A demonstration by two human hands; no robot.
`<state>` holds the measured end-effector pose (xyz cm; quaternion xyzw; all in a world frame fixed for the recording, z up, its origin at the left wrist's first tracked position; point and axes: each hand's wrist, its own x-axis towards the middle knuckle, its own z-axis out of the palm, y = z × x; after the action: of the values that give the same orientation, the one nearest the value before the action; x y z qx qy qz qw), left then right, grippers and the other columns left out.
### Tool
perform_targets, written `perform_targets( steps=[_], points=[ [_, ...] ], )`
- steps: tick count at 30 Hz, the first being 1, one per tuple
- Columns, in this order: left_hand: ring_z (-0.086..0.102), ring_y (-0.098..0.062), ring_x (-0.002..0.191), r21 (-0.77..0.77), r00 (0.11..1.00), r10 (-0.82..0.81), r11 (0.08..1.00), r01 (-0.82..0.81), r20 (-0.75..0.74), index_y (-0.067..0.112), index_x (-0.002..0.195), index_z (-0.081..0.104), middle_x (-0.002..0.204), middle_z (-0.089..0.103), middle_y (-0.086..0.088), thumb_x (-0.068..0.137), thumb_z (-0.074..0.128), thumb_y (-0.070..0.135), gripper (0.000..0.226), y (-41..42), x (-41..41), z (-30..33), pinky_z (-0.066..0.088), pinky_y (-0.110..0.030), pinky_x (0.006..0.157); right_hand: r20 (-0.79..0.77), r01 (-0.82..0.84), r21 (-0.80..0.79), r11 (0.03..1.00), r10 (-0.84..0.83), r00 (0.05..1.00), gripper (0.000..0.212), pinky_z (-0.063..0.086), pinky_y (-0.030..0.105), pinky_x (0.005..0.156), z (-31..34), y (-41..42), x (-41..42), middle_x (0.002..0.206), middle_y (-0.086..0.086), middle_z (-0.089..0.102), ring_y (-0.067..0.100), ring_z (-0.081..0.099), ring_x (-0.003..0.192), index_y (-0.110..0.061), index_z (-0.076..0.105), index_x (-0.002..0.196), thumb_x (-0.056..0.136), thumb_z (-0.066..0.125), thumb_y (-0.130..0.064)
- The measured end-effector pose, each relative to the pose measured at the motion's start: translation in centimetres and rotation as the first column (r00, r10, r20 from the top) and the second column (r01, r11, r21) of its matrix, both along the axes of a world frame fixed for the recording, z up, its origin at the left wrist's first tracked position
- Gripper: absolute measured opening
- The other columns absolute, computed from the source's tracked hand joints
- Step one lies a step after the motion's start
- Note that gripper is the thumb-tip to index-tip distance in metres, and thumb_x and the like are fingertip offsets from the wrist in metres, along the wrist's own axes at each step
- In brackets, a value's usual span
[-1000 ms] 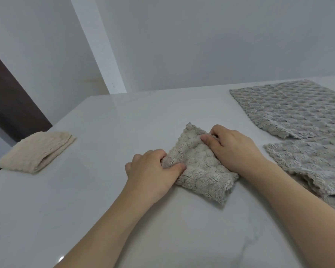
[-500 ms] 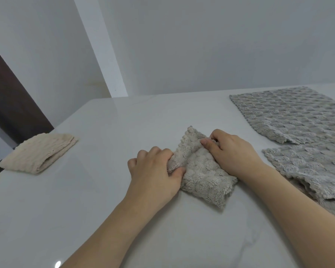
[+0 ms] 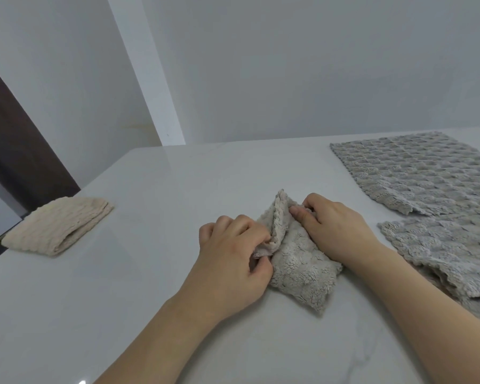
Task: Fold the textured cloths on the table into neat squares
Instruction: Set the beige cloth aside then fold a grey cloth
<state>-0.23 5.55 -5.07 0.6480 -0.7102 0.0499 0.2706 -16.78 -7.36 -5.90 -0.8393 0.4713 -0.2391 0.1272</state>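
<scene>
A small grey-beige textured cloth (image 3: 299, 267) lies folded in the middle of the white table (image 3: 150, 273). My left hand (image 3: 233, 261) pinches its left edge and lifts that edge up and over toward the right. My right hand (image 3: 336, 228) grips the cloth's far right part, fingers curled into the fabric and the thumb on top. A flat grey waffle cloth (image 3: 416, 173) lies spread at the far right. Another grey cloth (image 3: 449, 253) lies rumpled nearer, by my right forearm.
A cream cloth (image 3: 58, 225), folded, sits at the table's left edge. Beyond the table stand a white wall and a dark door frame (image 3: 14, 151) at far left. The table's left edge runs diagonally past the cream cloth.
My left hand has raised the cloth's left edge off the table, so the flat square now stands up in a ridge between my hands. The right hand has barely moved.
</scene>
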Motion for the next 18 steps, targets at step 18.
perform_targets(
  steps=[18],
  points=[
    [0.036,-0.002,0.097,-0.13,0.996,-0.089,0.988,0.086,-0.016,0.034,0.092,0.062,0.097,0.059,0.023,0.08,0.06,0.024,0.015,-0.24,0.56,0.46,0.017,-0.024,0.091,0.004,0.009,0.011,1.0,-0.009,1.0,0.035,0.034,0.033,0.068,0.14,-0.07,0.02,0.079,-0.006,0.05,0.026,0.057,0.095,-0.022,0.046,0.088,0.097,0.036,-0.054]
  ],
)
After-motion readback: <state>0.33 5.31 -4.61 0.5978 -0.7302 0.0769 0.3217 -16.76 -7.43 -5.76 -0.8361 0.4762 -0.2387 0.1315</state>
